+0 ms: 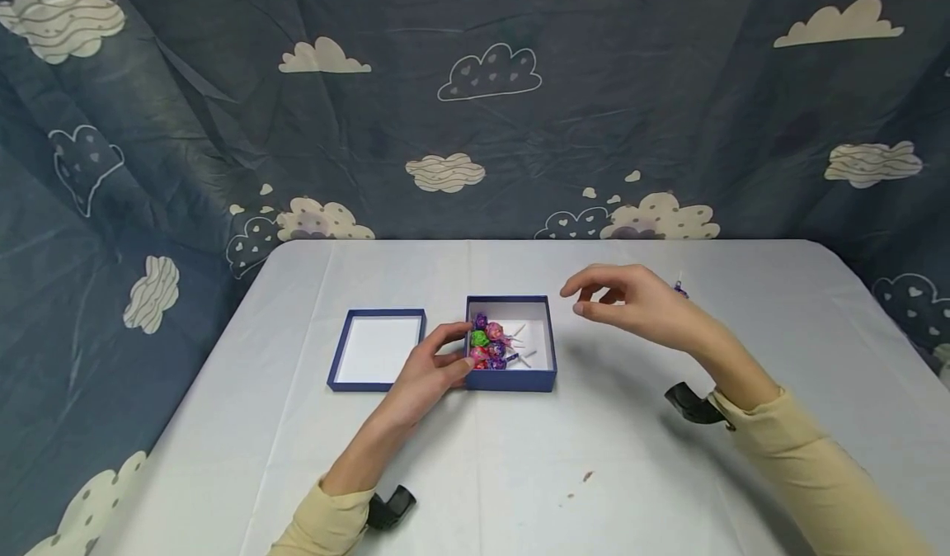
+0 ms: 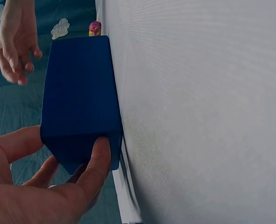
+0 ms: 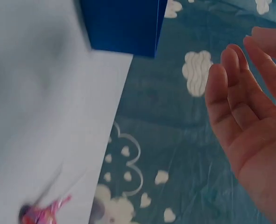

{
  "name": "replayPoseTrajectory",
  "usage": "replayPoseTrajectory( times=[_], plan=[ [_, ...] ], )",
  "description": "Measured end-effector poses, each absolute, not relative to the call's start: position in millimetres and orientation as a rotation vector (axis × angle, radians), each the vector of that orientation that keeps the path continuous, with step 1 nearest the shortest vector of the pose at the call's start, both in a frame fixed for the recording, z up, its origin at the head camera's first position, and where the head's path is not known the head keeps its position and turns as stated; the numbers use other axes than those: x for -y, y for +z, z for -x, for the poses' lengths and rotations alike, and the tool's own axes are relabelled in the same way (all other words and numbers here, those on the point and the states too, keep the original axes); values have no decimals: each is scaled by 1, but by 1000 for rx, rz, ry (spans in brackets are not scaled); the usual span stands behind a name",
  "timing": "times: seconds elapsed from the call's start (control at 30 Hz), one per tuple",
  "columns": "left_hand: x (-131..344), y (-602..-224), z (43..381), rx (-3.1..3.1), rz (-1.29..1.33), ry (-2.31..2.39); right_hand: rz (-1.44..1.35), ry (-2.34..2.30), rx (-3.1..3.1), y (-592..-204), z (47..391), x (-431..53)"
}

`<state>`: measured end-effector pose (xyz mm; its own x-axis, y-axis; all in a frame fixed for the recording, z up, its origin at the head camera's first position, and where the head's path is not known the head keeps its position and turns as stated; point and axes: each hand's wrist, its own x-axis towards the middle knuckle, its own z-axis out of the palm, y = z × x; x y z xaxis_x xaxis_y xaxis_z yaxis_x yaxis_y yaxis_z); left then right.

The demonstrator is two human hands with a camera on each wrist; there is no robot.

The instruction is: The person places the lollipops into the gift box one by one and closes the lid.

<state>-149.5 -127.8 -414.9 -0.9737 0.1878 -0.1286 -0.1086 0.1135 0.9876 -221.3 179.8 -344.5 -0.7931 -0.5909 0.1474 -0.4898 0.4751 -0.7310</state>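
Observation:
A blue open-topped box [image 1: 512, 381] with a white inside stands on the table. Several lollipops [image 1: 496, 348] in purple, pink and green wrappers lie along its left half, their sticks pointing right. My left hand [image 1: 430, 366] holds the box by its left end; in the left wrist view the thumb and fingers [image 2: 99, 154] spread over that end. Right of the box, my right hand [image 1: 631, 304] hovers over the table with loosely bent fingers and nothing in them. Partly hidden behind it is another lollipop [image 1: 680, 289], whose wrapper also shows in the right wrist view.
The box's shallow lid [image 1: 376, 312], blue-rimmed and white inside, lies left of the box. A few small brown marks [image 1: 588, 476] dot the white table [image 1: 519, 473] near the front. Behind the table hangs a dark curtain [image 1: 386, 135] with cloud prints.

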Motion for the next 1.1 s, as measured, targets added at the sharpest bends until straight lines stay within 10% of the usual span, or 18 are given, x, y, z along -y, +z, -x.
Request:
replayPoseTrajectory(
  times=[1.1],
  plan=[
    [127, -416, 151, -2170, -65, 1939, 358, -1020, -2936, -389, 220, -289]
  ],
)
